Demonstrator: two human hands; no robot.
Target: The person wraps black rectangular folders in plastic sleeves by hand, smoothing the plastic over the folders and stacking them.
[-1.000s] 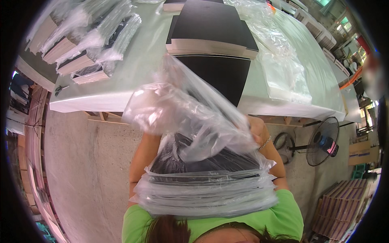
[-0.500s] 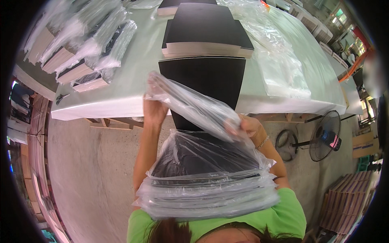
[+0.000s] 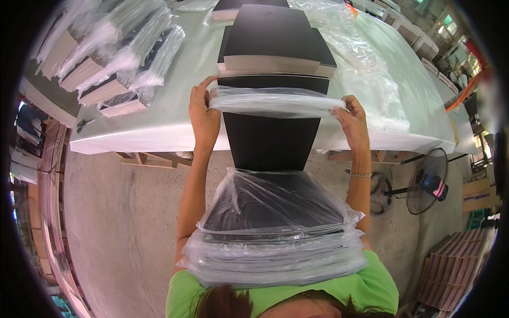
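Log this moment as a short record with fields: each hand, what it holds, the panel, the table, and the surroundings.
left hand: grip closed on the left end of the clear plastic bag
right hand: grip closed on the bag's right end
bag: stretched flat between both hands, across the black panel
panel: near end sticks out past the table edge, far end under stacked black panels
near body: bagged panels stacked against the chest
table left: wrapped panels
floor right: fan
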